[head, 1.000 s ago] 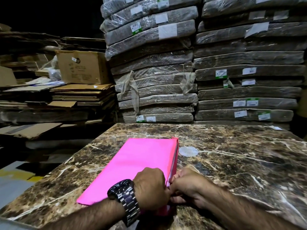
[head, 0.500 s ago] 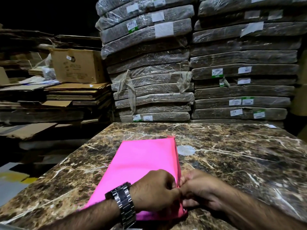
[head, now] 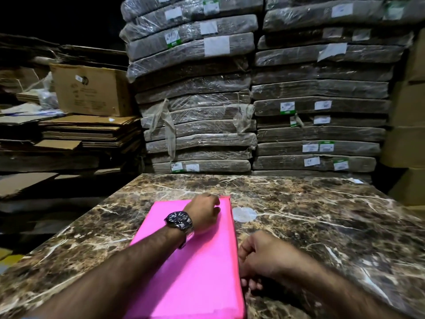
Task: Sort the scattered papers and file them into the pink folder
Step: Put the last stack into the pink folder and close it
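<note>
The pink folder [head: 197, 272] lies closed and flat on the brown marble table [head: 322, 226], its long side running away from me. My left hand [head: 203, 214], with a dark wristwatch, reaches across the cover and its fingers curl at the folder's far right corner. My right hand [head: 259, 259] rests at the folder's right edge near the middle, fingers curled against that edge. No loose papers show on the table; whatever is inside the folder is hidden.
A round pale mark [head: 244, 214] sits on the marble just right of the folder. Behind the table rise two tall stacks of plastic-wrapped bundles [head: 197, 107]. Flattened cardboard [head: 87, 132] and a cardboard box [head: 92, 90] fill the left.
Both hands were pinched together at the folder's near right edge. My left hand has since slid forward to the far right corner, while the right hand stayed by the edge.
</note>
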The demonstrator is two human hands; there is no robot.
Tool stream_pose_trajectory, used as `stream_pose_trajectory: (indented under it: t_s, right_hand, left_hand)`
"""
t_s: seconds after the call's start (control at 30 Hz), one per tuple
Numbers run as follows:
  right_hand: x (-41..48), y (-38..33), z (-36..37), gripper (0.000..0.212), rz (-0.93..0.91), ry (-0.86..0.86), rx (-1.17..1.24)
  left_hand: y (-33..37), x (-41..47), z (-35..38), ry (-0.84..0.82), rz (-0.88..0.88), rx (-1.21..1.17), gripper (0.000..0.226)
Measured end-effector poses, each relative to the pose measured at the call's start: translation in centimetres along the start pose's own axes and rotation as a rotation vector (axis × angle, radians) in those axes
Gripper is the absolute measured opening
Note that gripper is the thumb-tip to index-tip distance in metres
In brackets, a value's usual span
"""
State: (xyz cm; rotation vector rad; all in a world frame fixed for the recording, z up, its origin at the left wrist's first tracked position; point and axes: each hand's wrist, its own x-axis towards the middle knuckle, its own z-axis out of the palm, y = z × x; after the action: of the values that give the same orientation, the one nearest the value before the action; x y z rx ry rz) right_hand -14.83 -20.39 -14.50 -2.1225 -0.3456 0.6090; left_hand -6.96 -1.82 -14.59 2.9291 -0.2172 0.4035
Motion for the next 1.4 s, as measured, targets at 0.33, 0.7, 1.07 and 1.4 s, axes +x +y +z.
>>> stream_pose_trajectory:
  t_s: [0.33, 0.7, 1.07, 1.4]
  right_hand:
    - [11.1, -1.9, -4.8, 0.014, -0.185, 0.58, -0.464]
    - [20.4, -2.8, -7.2, 0.04, -0.389, 0.221, -0.941]
    - [21.7, -3.2, -8.4, 0.036, -0.355, 0.205, -0.637]
    - [22.3, -4.2, -7.5, 0.025, -0.03, 0.225, -0.304]
  left_hand:
    - [-1.2, 3.1, 4.4, -0.065, -0.134, 0.014, 0.03]
    - [-1.6, 3.6, 5.0, -0.079, -0.102, 0.014, 0.037]
    - [-1.8, 4.0, 5.3, -0.098, -0.115, -0.006, 0.042]
    - [-1.6, 3.9, 5.3, -0.08, -0.144, -0.032, 0.044]
